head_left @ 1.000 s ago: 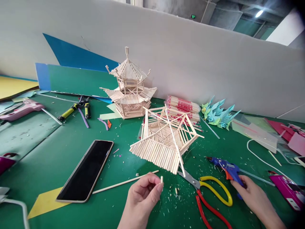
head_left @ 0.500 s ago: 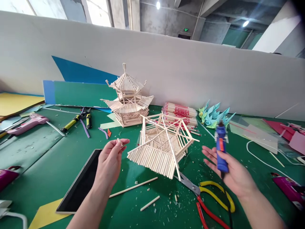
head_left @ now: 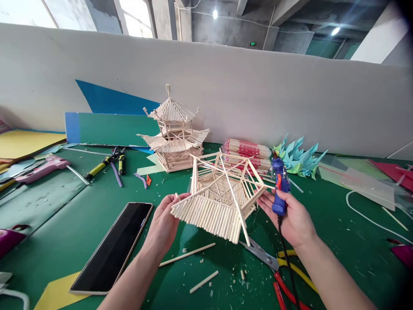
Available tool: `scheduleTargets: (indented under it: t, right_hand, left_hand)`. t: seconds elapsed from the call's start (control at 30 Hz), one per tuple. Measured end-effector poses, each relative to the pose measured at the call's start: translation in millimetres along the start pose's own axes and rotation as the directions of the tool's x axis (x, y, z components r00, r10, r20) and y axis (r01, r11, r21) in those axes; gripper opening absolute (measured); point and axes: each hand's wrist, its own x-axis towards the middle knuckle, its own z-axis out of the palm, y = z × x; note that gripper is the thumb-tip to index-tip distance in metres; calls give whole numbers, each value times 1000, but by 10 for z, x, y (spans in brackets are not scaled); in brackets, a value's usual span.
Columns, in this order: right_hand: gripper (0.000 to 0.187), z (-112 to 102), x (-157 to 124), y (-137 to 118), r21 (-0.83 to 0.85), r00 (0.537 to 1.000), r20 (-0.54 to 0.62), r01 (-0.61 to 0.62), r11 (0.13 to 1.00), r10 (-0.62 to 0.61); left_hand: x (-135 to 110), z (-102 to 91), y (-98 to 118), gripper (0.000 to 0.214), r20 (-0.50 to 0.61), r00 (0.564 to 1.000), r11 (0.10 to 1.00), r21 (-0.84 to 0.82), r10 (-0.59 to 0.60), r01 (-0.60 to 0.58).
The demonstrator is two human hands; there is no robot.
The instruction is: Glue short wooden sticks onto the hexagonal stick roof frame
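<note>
A roof-like model of pale wooden sticks (head_left: 203, 215) stands in the middle, with one sloping side covered in close-set sticks and the rest an open frame. My left hand (head_left: 164, 221) is at its left corner, fingers against it, and pinches a short wooden stick (head_left: 177, 196) whose end shows. On the other side, my right hand (head_left: 295, 219) holds a blue glue gun (head_left: 280, 189) upright between thumb and palm, its black cord hanging down. The fingers of that hand reach the model's right edge. Pliers (head_left: 267, 258) with red and yellow handles lie below the model.
A finished stick pagoda (head_left: 174, 142) stands behind, beside bundled sticks (head_left: 247, 150) and folded blue paper (head_left: 301, 157). A phone (head_left: 112, 247) lies at left. Loose sticks (head_left: 204, 282) and scraps litter the green table (head_left: 155, 284). A pink glue gun (head_left: 45, 170) lies far left.
Both hands have moved inward to the model: the left rightward with its short stick, the right leftward with the glue gun. My fingers now touch the model on both sides.
</note>
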Motion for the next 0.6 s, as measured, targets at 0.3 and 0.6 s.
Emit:
scheduleTargets:
  t: [0.3,0.6]
  right_hand:
    - [20,-7,333,-73,-29,995,90,-46,999,49]
    - [19,62,628,-107,-96,968,229,-82,992,102]
  left_hand:
    - [-142,11,-37,10,-21,999,999,0,32,-32]
    - [-311,69,-55,8,-34,999,1000,22,-8,9]
